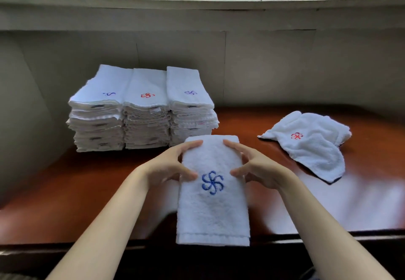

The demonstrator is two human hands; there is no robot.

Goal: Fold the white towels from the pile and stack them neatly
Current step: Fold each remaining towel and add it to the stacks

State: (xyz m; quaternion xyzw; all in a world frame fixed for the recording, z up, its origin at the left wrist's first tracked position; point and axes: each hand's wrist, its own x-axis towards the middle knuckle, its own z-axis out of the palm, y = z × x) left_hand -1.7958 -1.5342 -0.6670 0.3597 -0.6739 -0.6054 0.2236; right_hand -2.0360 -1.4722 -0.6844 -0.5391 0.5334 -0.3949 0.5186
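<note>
Gripping a folded white towel [213,192] by its long edges, the left hand [169,166] and right hand [257,167] pinched it between curled fingers and thumbs above the wooden table [87,192].

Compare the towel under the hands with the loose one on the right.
The towel under the hands is folded into a neat rectangle; the loose towel lies crumpled. The first carries a blue emblem, the second a red one. Both hands hold the first; nothing touches the second. Both are white and lie on the table.
</note>
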